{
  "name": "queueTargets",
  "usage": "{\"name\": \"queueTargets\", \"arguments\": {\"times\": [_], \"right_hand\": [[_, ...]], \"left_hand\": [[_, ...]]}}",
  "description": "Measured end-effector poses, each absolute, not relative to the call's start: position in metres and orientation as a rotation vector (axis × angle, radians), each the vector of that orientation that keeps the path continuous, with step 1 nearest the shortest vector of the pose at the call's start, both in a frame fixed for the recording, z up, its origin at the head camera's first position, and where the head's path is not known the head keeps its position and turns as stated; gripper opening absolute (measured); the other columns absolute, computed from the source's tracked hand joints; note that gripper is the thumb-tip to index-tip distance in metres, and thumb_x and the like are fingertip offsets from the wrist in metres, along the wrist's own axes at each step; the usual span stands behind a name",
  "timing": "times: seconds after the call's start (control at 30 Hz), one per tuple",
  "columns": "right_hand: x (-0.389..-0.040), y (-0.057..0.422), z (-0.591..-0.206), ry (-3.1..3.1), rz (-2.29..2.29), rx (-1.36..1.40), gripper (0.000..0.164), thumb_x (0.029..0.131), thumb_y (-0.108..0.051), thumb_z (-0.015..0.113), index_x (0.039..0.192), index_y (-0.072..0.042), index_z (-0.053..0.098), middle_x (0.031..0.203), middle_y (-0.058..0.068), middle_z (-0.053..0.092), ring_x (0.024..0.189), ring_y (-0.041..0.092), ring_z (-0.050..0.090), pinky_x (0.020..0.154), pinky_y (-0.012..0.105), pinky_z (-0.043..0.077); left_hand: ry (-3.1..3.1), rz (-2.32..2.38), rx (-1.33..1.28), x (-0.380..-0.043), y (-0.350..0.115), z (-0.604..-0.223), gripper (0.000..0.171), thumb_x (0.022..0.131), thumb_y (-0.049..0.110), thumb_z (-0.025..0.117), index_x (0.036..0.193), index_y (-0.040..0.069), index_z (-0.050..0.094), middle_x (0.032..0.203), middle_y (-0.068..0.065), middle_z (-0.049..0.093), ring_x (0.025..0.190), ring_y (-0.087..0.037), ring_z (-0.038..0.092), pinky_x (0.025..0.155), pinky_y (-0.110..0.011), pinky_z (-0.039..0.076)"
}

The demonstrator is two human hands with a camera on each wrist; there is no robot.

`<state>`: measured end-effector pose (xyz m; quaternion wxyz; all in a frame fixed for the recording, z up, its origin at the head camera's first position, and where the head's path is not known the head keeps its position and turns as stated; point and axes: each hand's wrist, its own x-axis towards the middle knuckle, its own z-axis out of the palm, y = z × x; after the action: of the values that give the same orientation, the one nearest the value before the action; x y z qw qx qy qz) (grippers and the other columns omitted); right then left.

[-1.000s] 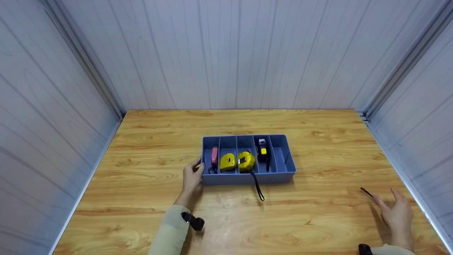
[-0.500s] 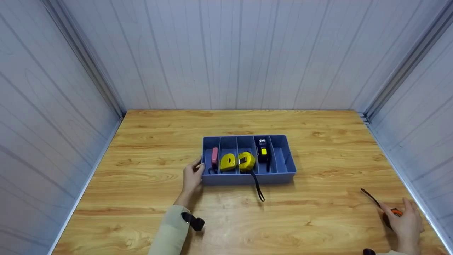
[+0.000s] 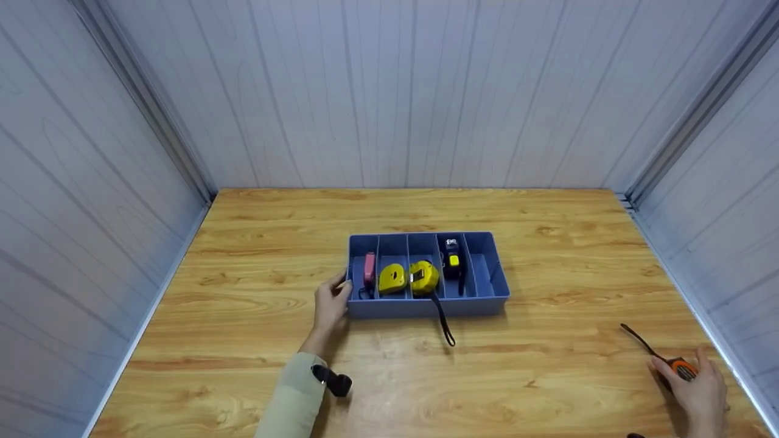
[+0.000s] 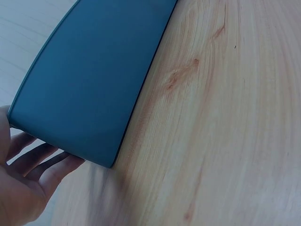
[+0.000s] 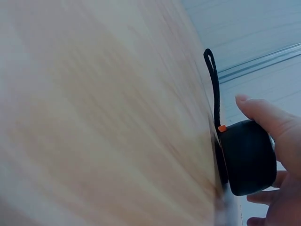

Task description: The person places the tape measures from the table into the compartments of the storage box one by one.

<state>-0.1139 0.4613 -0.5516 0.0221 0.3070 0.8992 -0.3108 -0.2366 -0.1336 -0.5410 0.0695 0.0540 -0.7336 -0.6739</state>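
Observation:
A blue divided box [image 3: 426, 307] stands on the table. My left hand [image 3: 330, 304] holds its left end, the thumb at the rim and the fingers against the outer wall, as the left wrist view shows. At the lower right, my right hand [image 3: 700, 386] has its thumb and fingers round a black and orange tape measure [image 3: 683, 368]. Its black strap [image 3: 639, 339] lies toward the upper left. In the right wrist view, the dark casing [image 5: 249, 157] stands close against the tabletop, with the fingers partly hidden behind it.
In the box, from left, are a pink tape measure [image 3: 369, 267], two yellow tape measures, one [image 3: 392, 278] beside another [image 3: 424, 277], and a black one [image 3: 451, 258] with a yellow button. A black strap [image 3: 444, 319] hangs over the front wall. Panel walls edge the table.
My right hand has moved down and to the right, round the tape measure, whose orange face has come into view. My left hand and the box have stayed in place.

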Motion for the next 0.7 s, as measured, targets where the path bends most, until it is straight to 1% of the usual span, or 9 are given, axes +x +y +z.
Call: {"name": "queueTargets", "arguments": {"times": [0.13, 0.17, 0.3, 0.37, 0.43, 0.53, 0.7], "right_hand": [[-0.112, 0.461, -0.552, 2.828, -0.940, 0.920, 0.097, 0.079, -0.050, 0.056, 0.138, 0.007, 0.004, 0.135, 0.038, 0.007, 0.122, 0.052, 0.008, 0.094, 0.062, 0.013], [-0.112, 0.461, -0.552, 2.836, -0.939, 0.919, 0.097, 0.079, -0.049, 0.058, 0.137, 0.008, 0.006, 0.134, 0.039, 0.010, 0.121, 0.052, 0.010, 0.095, 0.060, 0.015], [-0.111, 0.460, -0.552, 2.847, -0.935, 0.923, 0.097, 0.077, -0.046, 0.062, 0.137, 0.008, 0.010, 0.130, 0.041, 0.015, 0.118, 0.053, 0.014, 0.094, 0.059, 0.018], [-0.110, 0.460, -0.553, 2.848, -0.935, 0.917, 0.096, 0.076, -0.045, 0.064, 0.137, 0.008, 0.011, 0.129, 0.042, 0.017, 0.117, 0.054, 0.016, 0.093, 0.059, 0.019], [-0.110, 0.459, -0.552, 2.860, -0.923, 0.908, 0.096, 0.075, -0.044, 0.065, 0.137, 0.009, 0.014, 0.126, 0.042, 0.020, 0.115, 0.053, 0.019, 0.093, 0.058, 0.020], [-0.110, 0.459, -0.552, 2.883, -0.907, 0.896, 0.094, 0.075, -0.044, 0.066, 0.135, 0.010, 0.018, 0.123, 0.042, 0.025, 0.111, 0.053, 0.026, 0.092, 0.056, 0.023], [-0.110, 0.457, -0.550, 2.901, -0.882, 0.914, 0.089, 0.074, -0.044, 0.066, 0.131, 0.012, 0.027, 0.122, 0.040, 0.031, 0.107, 0.051, 0.033, 0.089, 0.055, 0.028]], "left_hand": [[-2.191, -2.044, 0.155, -0.233, -0.132, -0.533, 0.039, 0.084, -0.002, 0.049, 0.122, -0.009, 0.047, 0.115, -0.027, 0.052, 0.101, -0.035, 0.052, 0.066, -0.022, 0.046], [-2.185, -2.052, 0.158, -0.233, -0.132, -0.534, 0.039, 0.084, -0.002, 0.048, 0.123, -0.008, 0.047, 0.115, -0.027, 0.052, 0.100, -0.034, 0.053, 0.065, -0.021, 0.046], [-2.172, -2.062, 0.173, -0.237, -0.133, -0.545, 0.039, 0.084, 0.000, 0.048, 0.123, -0.005, 0.048, 0.115, -0.025, 0.053, 0.093, -0.026, 0.054, 0.061, -0.021, 0.044], [-2.173, -2.052, 0.170, -0.239, -0.134, -0.550, 0.039, 0.085, 0.001, 0.048, 0.123, -0.004, 0.049, 0.115, -0.024, 0.053, 0.090, -0.024, 0.054, 0.057, -0.020, 0.043], [-2.163, -2.056, 0.169, -0.240, -0.134, -0.552, 0.039, 0.084, 0.002, 0.048, 0.123, -0.004, 0.049, 0.115, -0.024, 0.054, 0.089, -0.027, 0.054, 0.055, -0.020, 0.042], [-2.153, -2.066, 0.168, -0.241, -0.133, -0.553, 0.039, 0.085, 0.002, 0.048, 0.124, -0.004, 0.048, 0.116, -0.024, 0.053, 0.093, -0.032, 0.054, 0.057, -0.020, 0.043], [-2.169, -2.049, 0.161, -0.240, -0.133, -0.551, 0.039, 0.086, 0.002, 0.048, 0.124, -0.004, 0.048, 0.117, -0.023, 0.053, 0.099, -0.035, 0.053, 0.065, -0.021, 0.045]]}}
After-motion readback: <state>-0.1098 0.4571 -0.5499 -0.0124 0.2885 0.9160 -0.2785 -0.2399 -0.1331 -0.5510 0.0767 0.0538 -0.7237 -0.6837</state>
